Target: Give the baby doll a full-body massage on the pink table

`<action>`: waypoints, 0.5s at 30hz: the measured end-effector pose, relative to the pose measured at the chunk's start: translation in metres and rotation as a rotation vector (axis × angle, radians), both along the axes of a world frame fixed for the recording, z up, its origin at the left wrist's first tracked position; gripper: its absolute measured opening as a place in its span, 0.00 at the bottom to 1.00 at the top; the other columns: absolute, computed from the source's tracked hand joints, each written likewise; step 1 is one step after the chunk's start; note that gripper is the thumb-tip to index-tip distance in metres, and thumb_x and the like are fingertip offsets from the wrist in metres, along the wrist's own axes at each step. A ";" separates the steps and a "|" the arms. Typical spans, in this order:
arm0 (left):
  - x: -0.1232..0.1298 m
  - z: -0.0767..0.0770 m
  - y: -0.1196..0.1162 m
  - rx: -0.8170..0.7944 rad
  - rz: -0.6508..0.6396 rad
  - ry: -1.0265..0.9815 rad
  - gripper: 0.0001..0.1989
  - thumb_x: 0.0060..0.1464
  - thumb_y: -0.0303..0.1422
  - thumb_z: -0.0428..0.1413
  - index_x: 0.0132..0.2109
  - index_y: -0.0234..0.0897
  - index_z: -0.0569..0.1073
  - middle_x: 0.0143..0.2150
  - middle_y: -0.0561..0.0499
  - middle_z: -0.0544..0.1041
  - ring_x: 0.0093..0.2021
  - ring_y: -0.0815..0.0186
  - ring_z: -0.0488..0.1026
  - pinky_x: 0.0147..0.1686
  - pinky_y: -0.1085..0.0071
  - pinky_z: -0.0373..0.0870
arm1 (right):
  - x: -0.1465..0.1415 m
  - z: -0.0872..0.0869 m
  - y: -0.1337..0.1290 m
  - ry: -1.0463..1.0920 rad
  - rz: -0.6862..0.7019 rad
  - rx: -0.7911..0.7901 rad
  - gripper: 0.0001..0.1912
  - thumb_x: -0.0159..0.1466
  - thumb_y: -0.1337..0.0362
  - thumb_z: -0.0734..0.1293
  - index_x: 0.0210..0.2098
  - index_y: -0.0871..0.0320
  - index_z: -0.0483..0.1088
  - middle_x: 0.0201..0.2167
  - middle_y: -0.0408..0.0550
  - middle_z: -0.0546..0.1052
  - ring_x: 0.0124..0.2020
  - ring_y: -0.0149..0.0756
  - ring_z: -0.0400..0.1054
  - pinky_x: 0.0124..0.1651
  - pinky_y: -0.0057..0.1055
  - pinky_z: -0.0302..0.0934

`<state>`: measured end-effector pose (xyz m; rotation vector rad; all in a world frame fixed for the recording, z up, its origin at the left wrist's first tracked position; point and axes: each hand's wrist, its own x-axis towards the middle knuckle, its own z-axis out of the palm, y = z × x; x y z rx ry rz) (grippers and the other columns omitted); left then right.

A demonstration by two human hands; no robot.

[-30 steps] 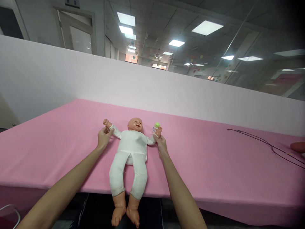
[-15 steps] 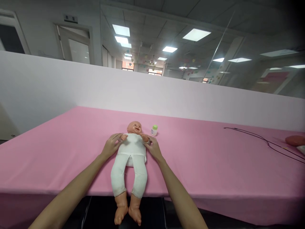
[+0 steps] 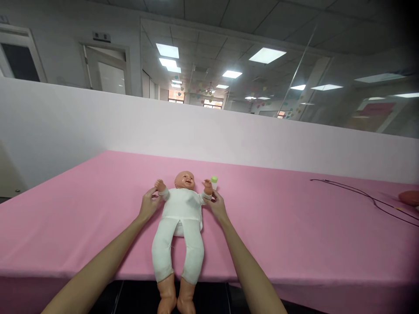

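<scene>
A baby doll (image 3: 182, 207) in a white cloth body lies on its back on the pink-covered table (image 3: 278, 226), its bare feet hanging past the front edge. My left hand (image 3: 149, 205) is closed on the doll's arm at the left, near the wrist. On the other side, my right hand (image 3: 216, 205) pinches the doll's arm at the right, just below its small hand. Both doll arms are spread outward, with the little hands raised. Behind the doll's hand on the right stands a small bottle (image 3: 214, 180) with a green cap, partly hidden.
A thin black cable (image 3: 360, 192) runs across the table at the right. Beside it, a brownish rounded object (image 3: 409, 197) is cut off by the frame edge. A low white partition (image 3: 229, 135) with glass above borders the table's back.
Both doll arms have moved outward from the chest, held by my hands, and the small hands now point up. The right one now partly covers the bottle. The view has tilted up slightly.
</scene>
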<state>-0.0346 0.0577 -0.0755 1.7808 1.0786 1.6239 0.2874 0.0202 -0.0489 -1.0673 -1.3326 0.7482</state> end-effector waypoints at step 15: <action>-0.004 0.001 0.001 -0.131 0.152 -0.140 0.15 0.57 0.42 0.59 0.45 0.35 0.76 0.43 0.43 0.82 0.41 0.56 0.79 0.40 0.63 0.76 | 0.004 -0.015 0.010 0.193 -0.122 -0.071 0.22 0.54 0.52 0.77 0.43 0.58 0.77 0.38 0.50 0.82 0.39 0.45 0.76 0.42 0.39 0.71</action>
